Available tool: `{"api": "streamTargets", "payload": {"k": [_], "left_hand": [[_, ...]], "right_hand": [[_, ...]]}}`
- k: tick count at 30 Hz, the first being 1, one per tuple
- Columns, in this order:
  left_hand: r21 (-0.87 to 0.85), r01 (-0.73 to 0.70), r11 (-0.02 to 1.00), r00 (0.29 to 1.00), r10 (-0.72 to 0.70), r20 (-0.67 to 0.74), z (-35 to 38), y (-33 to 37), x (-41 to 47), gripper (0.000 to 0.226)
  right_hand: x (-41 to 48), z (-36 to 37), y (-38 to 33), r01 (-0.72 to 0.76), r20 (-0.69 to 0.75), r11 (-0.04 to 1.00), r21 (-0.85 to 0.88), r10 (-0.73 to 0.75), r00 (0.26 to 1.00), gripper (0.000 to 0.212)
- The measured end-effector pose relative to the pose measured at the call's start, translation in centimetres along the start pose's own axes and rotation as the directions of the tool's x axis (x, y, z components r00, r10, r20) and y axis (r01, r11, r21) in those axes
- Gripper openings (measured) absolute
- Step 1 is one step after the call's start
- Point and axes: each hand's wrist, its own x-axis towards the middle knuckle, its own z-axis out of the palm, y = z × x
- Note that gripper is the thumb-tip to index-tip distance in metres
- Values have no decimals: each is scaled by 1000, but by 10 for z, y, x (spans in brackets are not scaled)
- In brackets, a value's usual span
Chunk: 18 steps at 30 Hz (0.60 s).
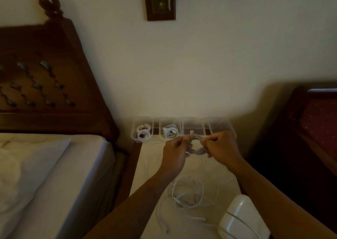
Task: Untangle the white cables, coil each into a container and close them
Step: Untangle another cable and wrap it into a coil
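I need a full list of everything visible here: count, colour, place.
containers: four, clear, row at the table's back edge
stored cables: two, white, coiled in the two leftmost containers
held cable: one, white, coiled between both hands
loose cables: tangled, white, table front; count unclear
table: one, cream top, centre
rounded object: one, white, table's front right
bed: one, white sheet, brown headboard, left
frame: one, dark, wall above
left hand: grips held cable
right hand: grips held cable

Head view, looking down, near bedside table (145, 165)
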Motion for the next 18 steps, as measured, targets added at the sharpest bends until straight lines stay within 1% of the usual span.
{"api": "streamTargets", "payload": {"k": [1, 3, 5, 6, 8, 10, 11, 12, 15, 18], "left_hand": [[103, -63, 993, 997, 67, -36, 0, -10, 8, 26], [337, -151, 929, 982, 180, -54, -4, -32, 22, 27], [538, -184, 822, 978, 208, 18, -11, -57, 33, 27], [636, -219, 740, 972, 219, 79, -16, -72, 38, 30], [796, -291, 530, 955, 207, 212, -25, -103, 47, 41], [875, -331, 355, 944, 132, 303, -33, -129, 51, 53], [889, -340, 305, 940, 88, 330, -36, -140, 52, 58], [892, -349, 288, 936, 61, 346, -38, -148, 52, 62], [888, -348, 300, 935, 44, 351, -38, -161, 55, 70], [894, -339, 294, 939, 55, 339, -36, -163, 58, 71]], "right_hand": [[11, 4, 6, -19, -15, 1000, -12, 18, 1000, 22], [35, 12, 17, -74, -29, 997, -14, 74, 997, 22], [62, 19, 28, -166, -27, 986, 9, 166, 986, 21], [77, 22, 32, -218, -28, 976, 20, 218, 975, 20], [107, 28, 41, -289, -41, 957, 35, 291, 956, 19], [136, 36, 51, -311, -55, 950, 1, 311, 949, 21], [150, 41, 55, -311, -58, 949, -45, 308, 950, 22], [161, 45, 59, -307, -64, 947, -93, 302, 951, 24], [189, 59, 65, -289, -105, 932, -220, 272, 956, 24], [208, 72, 69, -209, -70, 907, -366, 197, 978, 22]]}}
